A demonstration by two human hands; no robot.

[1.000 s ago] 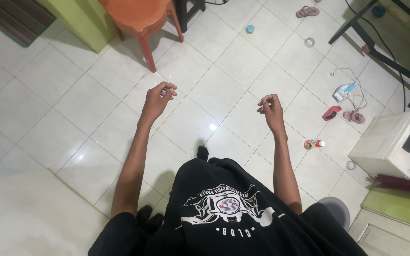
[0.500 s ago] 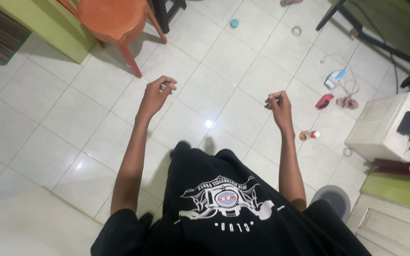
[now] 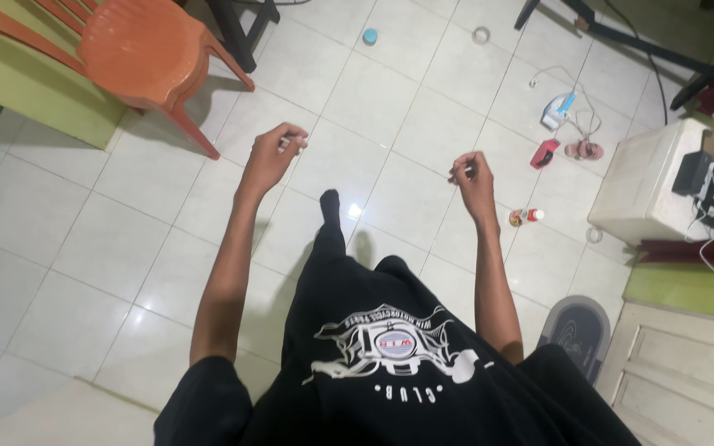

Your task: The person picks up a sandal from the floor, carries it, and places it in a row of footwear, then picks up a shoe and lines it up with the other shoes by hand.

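1. Floor point(image 3: 84, 248): pale glossy tiles, filling most of the view.
2. Black garment point(image 3: 390, 355): dark shirt with a white printed emblem, near centre, hanging below both raised hands; its long axis runs from the near edge up to a narrow tip at mid-floor, between the two forearms. Whether either hand pinches its cloth cannot be told.
3. Orange plastic chair point(image 3: 138, 54): far left, well apart from the hands.
4. White box point(image 3: 646, 177): right side, dark devices and cables on top.
5. Left hand point(image 3: 273, 157): raised, fingers curled closed, thumb meeting fingertips; nothing clearly seen inside the grip. It is slightly nearer the garment's tip than the other hand.
6. Right hand point(image 3: 473, 175): raised, fingers curled in a closed pinch; contents not discernible.
7. Small bottle point(image 3: 525, 216): lying on the floor just right of the right hand.
8. Red object point(image 3: 545, 153), blue cap point(image 3: 369, 36): scattered far.
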